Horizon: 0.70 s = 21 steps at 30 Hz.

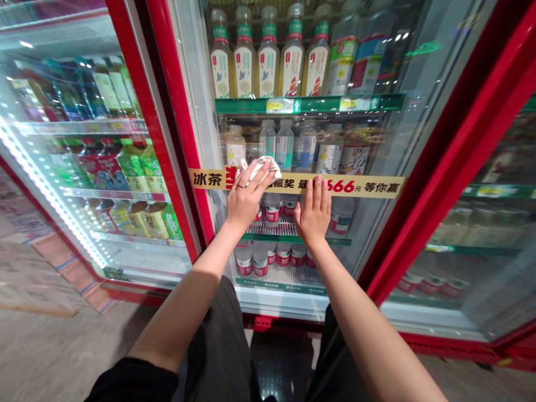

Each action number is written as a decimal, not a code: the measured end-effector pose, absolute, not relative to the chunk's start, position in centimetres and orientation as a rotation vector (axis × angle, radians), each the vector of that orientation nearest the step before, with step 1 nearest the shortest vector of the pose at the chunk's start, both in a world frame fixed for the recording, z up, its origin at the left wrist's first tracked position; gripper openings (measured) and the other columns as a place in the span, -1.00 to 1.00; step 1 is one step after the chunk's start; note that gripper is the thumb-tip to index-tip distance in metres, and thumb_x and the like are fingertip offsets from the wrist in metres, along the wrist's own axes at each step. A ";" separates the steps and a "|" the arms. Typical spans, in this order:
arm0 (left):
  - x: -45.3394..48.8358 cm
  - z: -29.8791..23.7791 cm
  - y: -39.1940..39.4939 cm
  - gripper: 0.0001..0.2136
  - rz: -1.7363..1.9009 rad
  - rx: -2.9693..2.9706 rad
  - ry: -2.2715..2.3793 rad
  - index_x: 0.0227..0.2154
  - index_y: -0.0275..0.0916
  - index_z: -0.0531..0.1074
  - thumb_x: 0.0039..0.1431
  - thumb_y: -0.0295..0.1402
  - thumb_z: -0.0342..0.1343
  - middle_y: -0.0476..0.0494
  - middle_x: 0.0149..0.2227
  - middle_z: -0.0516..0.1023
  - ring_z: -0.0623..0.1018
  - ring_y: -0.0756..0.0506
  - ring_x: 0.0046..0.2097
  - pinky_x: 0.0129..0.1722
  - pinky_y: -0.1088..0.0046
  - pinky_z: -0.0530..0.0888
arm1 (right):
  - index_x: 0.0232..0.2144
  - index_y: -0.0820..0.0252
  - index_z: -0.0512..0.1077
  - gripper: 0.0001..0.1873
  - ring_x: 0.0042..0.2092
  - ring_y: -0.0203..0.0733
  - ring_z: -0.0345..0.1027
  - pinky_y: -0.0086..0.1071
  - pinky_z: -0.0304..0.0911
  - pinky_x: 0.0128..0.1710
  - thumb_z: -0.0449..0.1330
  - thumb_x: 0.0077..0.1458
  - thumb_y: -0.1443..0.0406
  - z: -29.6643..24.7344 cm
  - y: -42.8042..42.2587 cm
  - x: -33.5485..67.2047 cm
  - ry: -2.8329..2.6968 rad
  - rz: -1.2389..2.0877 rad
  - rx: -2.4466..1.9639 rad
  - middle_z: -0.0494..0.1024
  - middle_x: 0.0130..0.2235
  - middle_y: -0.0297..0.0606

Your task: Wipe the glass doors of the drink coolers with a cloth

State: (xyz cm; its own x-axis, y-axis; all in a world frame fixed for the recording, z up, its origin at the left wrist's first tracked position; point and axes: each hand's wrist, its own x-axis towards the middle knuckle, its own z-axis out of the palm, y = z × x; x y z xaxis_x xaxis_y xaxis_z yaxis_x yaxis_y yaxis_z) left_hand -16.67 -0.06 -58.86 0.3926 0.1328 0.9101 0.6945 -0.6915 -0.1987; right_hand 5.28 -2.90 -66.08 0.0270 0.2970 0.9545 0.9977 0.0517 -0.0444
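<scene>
A crumpled white cloth (271, 168) is under the fingers of my left hand (247, 195), pressed against the glass door (377, 145) of a red-framed drinks fridge. Across that glass runs a yellow strip (379, 187) with black and red lettering; the cloth and my fingers cover part of it. Just to the right, my right hand (316, 209) lies flat on the glass and the strip, fingers stretched out and pointing up, holding nothing. Behind the glass, bottles (268, 64) stand in rows on green-edged shelves.
To the left is another lit fridge section with drink bottles (111, 162). A red frame post (456, 145) divides off the section on the right. Stacked cartons (37, 268) sit on the floor (62, 346) at the far left. My legs (218, 340) are close to the fridge base.
</scene>
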 end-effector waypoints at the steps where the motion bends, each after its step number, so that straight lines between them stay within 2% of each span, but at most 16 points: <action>1: -16.8 -58.7 0.1 -0.34 -1.316 -2.071 -0.717 0.54 0.09 0.09 0.50 -0.57 -0.25 0.02 0.53 0.28 0.13 -0.13 0.60 0.59 0.01 0.20 | 0.60 0.28 -0.14 -0.19 0.61 0.12 -0.12 0.18 0.02 0.53 -0.03 0.44 0.19 -66.1 -2.9 5.3 -1.418 -0.998 -1.391 0.08 0.59 0.08; 7: -15.0 -57.7 0.0 -0.25 -1.346 -2.011 -0.746 0.59 0.11 -0.17 0.45 -0.62 -0.27 0.09 0.56 0.21 0.07 -0.14 0.61 0.58 0.00 0.23 | 0.61 0.23 -0.13 -0.20 0.61 0.14 -0.11 0.22 0.01 0.53 -0.06 0.44 0.19 -66.1 -2.8 5.3 -1.407 -0.974 -1.398 0.04 0.60 0.02; 14: -16.5 -59.4 -0.7 -0.32 -1.163 -2.115 -0.704 0.56 0.05 0.05 0.48 -0.59 -0.19 -0.03 0.51 0.33 0.23 -0.19 0.56 0.56 -0.06 0.26 | 0.61 0.23 -0.19 -0.17 0.62 0.13 -0.15 0.20 -0.02 0.54 -0.03 0.45 0.18 -66.2 -2.8 5.4 -1.422 -0.978 -1.367 0.00 0.61 0.03; 18: -17.6 -59.1 -0.3 -0.29 -1.231 -2.017 -0.714 0.57 0.10 0.00 0.47 -0.60 -0.17 0.02 0.51 0.32 0.22 -0.18 0.57 0.55 -0.01 0.31 | 0.61 0.19 -0.21 -0.17 0.62 0.14 -0.15 0.22 -0.04 0.55 -0.03 0.44 0.18 -66.2 -2.8 5.6 -1.433 -0.944 -1.381 -0.03 0.62 0.00; 21: -16.6 -58.2 -0.3 -0.26 -1.307 -2.002 -0.782 0.58 0.08 -0.08 0.45 -0.62 -0.19 0.03 0.55 0.22 0.12 -0.18 0.60 0.58 0.00 0.23 | 0.61 0.21 -0.22 -0.16 0.62 0.15 -0.16 0.23 -0.05 0.55 -0.02 0.44 0.18 -66.2 -2.8 5.6 -1.438 -0.955 -1.369 -0.02 0.62 0.03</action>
